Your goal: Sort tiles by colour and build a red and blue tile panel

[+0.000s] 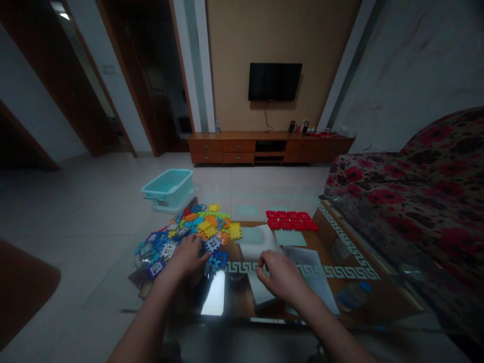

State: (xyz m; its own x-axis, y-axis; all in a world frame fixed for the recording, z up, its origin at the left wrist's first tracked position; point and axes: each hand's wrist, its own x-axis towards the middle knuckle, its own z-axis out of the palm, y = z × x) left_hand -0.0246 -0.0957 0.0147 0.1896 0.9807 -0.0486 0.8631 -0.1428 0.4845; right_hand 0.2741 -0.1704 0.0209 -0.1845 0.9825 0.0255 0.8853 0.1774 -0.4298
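Colourful interlocking plastic building pieces [207,228] lie in a heap on the left of the glass coffee table [242,310]. My left hand [189,254] rests on the near side of this heap, thumb and fingers apart, with nothing visibly held. Close to its fingers lies a white window-shaped piece [214,244]. My right hand [280,272] is over the middle of the table, its fingers curled in and no piece showing in them. Farther back on the right, red pieces [291,221] are laid side by side in a flat block. A yellow piece [235,231] sits at the heap's right edge.
A light-blue plastic bin [170,186] stands beyond the heap at the left. Below the glass are white sheets [313,275] and a bottle with a blue cap [354,295]. A flowered sofa [412,196] is at the right, and a TV cabinet [238,146] lines the far wall.
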